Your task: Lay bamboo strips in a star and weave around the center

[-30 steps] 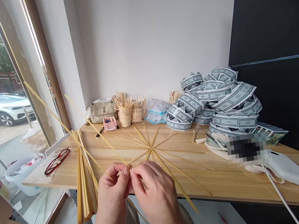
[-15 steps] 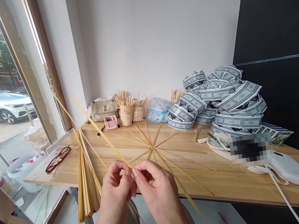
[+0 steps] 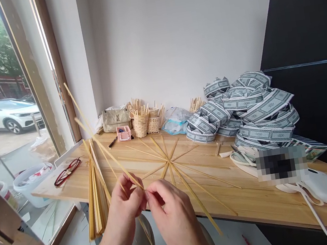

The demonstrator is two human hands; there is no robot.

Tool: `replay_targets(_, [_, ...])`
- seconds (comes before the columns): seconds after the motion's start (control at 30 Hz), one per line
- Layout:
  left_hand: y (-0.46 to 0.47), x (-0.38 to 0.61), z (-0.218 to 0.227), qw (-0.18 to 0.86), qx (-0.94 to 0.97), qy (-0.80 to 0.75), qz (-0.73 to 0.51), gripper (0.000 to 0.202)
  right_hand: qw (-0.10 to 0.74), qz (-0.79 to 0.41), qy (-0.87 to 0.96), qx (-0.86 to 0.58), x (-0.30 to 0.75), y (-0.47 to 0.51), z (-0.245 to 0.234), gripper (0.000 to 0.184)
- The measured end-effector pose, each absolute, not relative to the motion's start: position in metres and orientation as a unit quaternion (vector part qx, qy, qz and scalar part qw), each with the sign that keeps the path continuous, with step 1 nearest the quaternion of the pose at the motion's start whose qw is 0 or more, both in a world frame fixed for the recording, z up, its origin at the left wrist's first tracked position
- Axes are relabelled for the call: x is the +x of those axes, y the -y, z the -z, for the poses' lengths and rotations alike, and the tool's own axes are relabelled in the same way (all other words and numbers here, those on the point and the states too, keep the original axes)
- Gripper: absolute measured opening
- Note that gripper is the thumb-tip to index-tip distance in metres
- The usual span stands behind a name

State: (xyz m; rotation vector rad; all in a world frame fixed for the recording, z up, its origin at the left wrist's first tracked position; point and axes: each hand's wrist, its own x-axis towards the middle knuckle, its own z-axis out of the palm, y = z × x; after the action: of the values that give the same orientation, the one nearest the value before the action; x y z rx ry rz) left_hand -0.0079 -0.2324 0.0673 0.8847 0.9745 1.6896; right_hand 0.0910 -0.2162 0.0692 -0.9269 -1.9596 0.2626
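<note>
L hand fingers pinch a long, flat, thin yellow wood strip; R hand fingertips also closed on its lower end, so it sits btwn both sets of fingers, angling up-L. 2nd narrower yellow strip runs thru L hand. Beyond: star of thin yellow strips on pale wood desk; at back, woven tan baskets.

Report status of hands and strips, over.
Left hand gripping thin strips; right hand pinching alongside. Strip star on table. Strip bundle overhanging edge near left hand.
</note>
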Motion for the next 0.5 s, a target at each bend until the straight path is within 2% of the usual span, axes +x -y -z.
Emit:
replay_targets(0.17, [0.231,-0.028,-0.075,0.425,0.354,-0.416,-0.722,0.015,0.433,-0.057,0.822,-0.364,0.099,0.221,-0.068,0.021])
replay_targets(0.5, [0.227,-0.076,-0.113,0.314,0.305,-0.389,-0.811,0.017,0.357,-0.158,0.852,-0.35,0.147,0.223,-0.072,0.018])
